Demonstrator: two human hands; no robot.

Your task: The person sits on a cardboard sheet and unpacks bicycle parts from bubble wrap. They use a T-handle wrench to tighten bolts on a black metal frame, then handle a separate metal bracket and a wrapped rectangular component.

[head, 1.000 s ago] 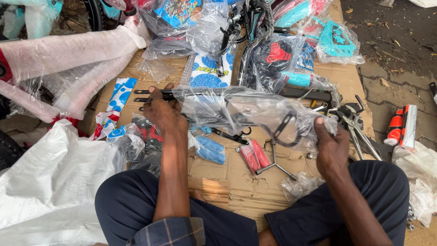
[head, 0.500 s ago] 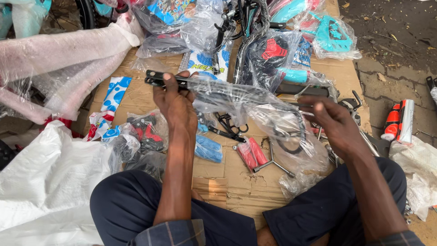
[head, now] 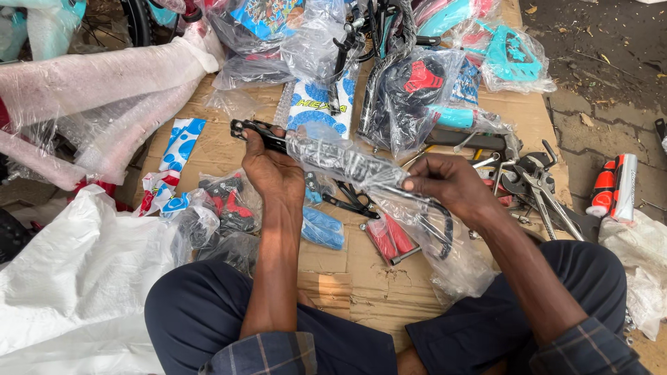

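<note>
Clear plastic wrap sheathes a long black metal bicycle part [head: 333, 156], held level above the cardboard sheet [head: 361, 278] at the centre of the view. The left hand [head: 272, 170] is closed around the part near its 9 o'clock end, where a bare black bracket sticks out of the wrap. The right hand [head: 448, 186] pinches the wrap and the part toward the 3 o'clock end, fingers closed on it, with loose plastic and a curved black piece hanging below. Under the part, on the cardboard: a black bracket [head: 351, 201], a blue bagged item [head: 322, 228] just beside the left forearm, and a red-handled piece in a bag [head: 389, 239] toward 5 o'clock. At 8 o'clock of the left hand lies a clear bag of black and red small parts [head: 226, 201]. At 9 o'clock, a blue-and-white printed strip [head: 182, 142], then a long frame piece in bubble wrap [head: 104, 90] toward 10 o'clock. At 12 o'clock, a bagged black saddle with red marking [head: 417, 87]; at 1 o'clock, a bagged teal plastic piece [head: 514, 59]. At 3 o'clock, pliers [head: 542, 184] among loose metal tools, and further out a red, white and black grip-like item [head: 611, 184] on the paving. A white woven sack [head: 69, 292] fills 7 to 8 o'clock. The person sits cross-legged in dark trousers [head: 208, 319].
</note>
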